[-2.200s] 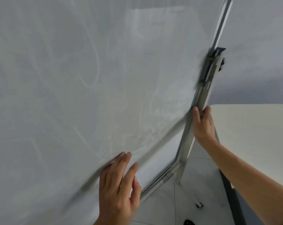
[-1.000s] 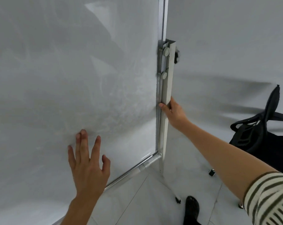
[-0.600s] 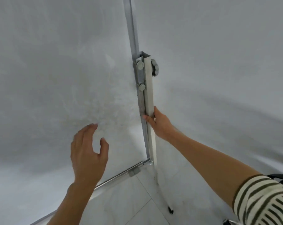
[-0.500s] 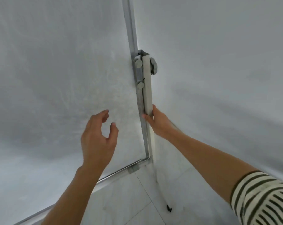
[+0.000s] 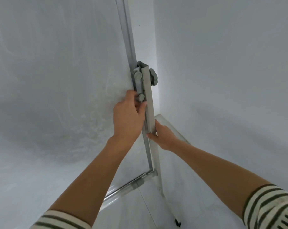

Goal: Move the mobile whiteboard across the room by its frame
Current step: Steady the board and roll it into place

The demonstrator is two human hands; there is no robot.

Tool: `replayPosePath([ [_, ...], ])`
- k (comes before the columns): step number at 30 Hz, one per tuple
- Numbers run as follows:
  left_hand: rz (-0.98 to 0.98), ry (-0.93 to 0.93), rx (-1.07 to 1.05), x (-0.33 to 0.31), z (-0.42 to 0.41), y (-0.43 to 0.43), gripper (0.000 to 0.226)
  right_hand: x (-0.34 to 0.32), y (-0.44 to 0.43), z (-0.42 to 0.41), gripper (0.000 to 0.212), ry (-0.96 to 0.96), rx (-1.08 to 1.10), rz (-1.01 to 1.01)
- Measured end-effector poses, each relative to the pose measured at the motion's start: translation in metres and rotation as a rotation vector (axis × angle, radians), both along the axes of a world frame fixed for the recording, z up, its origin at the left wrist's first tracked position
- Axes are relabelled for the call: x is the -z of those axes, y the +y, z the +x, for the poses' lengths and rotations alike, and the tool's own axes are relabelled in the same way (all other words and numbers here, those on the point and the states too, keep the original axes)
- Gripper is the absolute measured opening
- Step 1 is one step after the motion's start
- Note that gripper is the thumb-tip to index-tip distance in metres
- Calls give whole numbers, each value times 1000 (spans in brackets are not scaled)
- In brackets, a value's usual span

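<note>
Whiteboard (image 5: pixel 57 80) frame post (image 5: pixel 149 103) sits in both my grips: left hand (image 5: pixel 128 118) fingers curl around it below the knob (image 5: pixel 141 97), right hand (image 5: pixel 163 134) fingers clamp lower down.

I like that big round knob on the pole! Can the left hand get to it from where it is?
Probably yes. The left hand grips the frame just below the big knob, which sits on the post's far side. Nothing blocks the way; it would only need to let go and reach around.
</note>
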State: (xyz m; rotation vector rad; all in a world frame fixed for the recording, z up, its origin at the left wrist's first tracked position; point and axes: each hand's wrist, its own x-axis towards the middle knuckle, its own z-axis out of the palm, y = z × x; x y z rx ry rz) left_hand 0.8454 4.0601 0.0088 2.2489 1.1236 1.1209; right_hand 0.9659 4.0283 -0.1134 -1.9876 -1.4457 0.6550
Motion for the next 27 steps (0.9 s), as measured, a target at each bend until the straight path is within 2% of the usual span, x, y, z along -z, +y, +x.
replayPosePath([
  [5,-6,23,-21,-4,31,65,19,0,63,29,45,18,-18,-19],
  [11,-12,7,-122,-6,61,131,19,2,138,60,51,3,-136,-26],
  [16,-37,-71,-283,-4,82,178,26,6,201,86,45,2,-293,-5],
  [27,-123,-244,-508,-8,115,234,17,0,289,115,44,-22,-511,-7],
])
